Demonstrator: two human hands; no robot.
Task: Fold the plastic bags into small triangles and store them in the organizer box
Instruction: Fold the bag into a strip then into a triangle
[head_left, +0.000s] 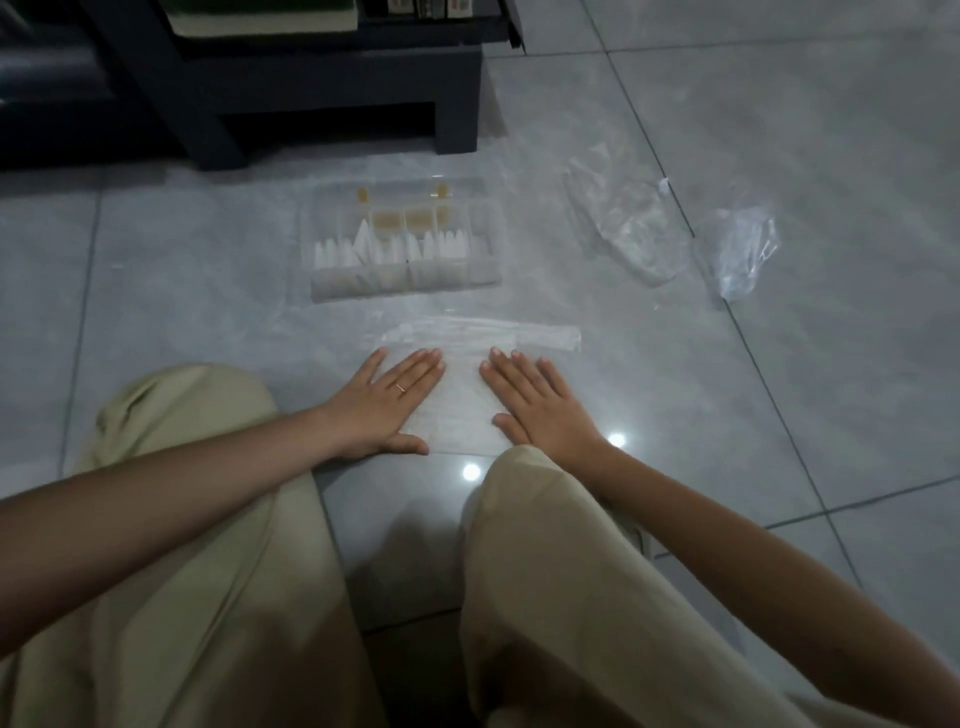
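Fingers (422, 368) of the left hand (395, 402) are straight and close together, palm down on the plastic bag (460, 410). The thumb is spread along the bag's near left corner. The ring finger carries a ring (400, 387). The right hand (537, 408) does the same on the bag's right side, fingers straight and slightly spread, pressing flat. Neither hand grips anything.

Bag: clear, lying flat on the tile floor (779, 156) just ahead of the knees. Its long axis runs left to right. A creased band along the far edge extends rightward past the right fingertips. The near edge meets the right trouser knee (524, 483).

Margins: a narrow strip of tile separates the bag's far edge from the organizer box (405, 290), which lies parallel to it. White folded triangles (366, 240) stand in its compartments. A dark shelf unit (311, 98) stands just behind the box. Two loose crumpled bags (626, 228) (743, 252) lie well apart to the far right, with a wide stretch of tile between them and the right hand.
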